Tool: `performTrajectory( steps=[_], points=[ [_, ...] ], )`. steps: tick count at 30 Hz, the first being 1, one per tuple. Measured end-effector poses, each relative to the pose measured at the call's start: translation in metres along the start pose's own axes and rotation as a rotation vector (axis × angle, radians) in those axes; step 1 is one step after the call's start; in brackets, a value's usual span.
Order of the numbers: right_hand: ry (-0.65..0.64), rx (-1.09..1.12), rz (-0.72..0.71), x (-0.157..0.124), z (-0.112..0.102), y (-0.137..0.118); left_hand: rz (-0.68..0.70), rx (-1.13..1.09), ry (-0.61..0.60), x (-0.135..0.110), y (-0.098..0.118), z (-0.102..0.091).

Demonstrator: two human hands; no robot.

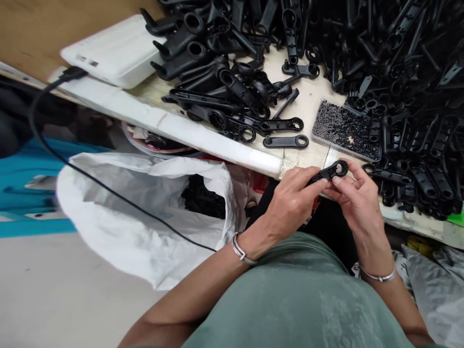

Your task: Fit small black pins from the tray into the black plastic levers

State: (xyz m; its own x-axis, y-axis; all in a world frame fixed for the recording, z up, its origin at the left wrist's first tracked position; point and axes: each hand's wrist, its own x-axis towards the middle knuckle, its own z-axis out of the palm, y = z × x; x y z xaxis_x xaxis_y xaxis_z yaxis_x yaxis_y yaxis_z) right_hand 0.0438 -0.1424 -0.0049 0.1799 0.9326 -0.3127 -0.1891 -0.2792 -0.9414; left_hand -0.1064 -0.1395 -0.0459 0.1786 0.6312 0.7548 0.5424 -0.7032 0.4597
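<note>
Both hands hold one black plastic lever with a ring-shaped end (329,172) just over the table's front edge. My left hand (295,198) pinches its narrow end, which the fingers partly hide. Around the ring end, the thumb and fingers of my right hand (357,195) are closed. Beyond the hands stands a clear shallow box (342,126) filled with small black and grey pieces. A similar black lever (286,141) lies flat on the table, left of that box.
Black plastic parts (395,58) are heaped across the table's back and right. A white device (112,50) with a black cable (119,193) sits at the left. Below the padded white edge (217,140), an open white sack (145,217) contains black pieces.
</note>
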Motion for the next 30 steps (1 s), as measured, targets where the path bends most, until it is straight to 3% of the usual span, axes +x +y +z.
performTrajectory(
  steps=[8,15,22,24,27,30],
  points=[
    [0.059,0.063,-0.002,0.002,0.010,-0.003,-0.019,-0.032,-0.006,0.000,0.008,-0.004],
    [-0.012,0.088,0.008,0.001,0.011,-0.001,-0.029,-0.152,0.004,-0.005,0.006,-0.008],
    [-0.045,-0.020,-0.030,-0.016,0.006,-0.019,-0.064,-0.183,-0.034,0.000,0.007,-0.005],
    [-0.032,-0.119,-0.082,-0.019,-0.006,-0.029,-0.002,-0.199,-0.089,0.005,0.009,-0.008],
    [0.030,-0.331,-0.238,-0.016,-0.044,-0.055,0.093,-0.172,-0.145,0.015,0.002,-0.019],
    [0.275,-0.615,-0.445,-0.001,-0.093,-0.095,0.039,-0.089,-0.076,0.021,-0.021,-0.031]
  ],
)
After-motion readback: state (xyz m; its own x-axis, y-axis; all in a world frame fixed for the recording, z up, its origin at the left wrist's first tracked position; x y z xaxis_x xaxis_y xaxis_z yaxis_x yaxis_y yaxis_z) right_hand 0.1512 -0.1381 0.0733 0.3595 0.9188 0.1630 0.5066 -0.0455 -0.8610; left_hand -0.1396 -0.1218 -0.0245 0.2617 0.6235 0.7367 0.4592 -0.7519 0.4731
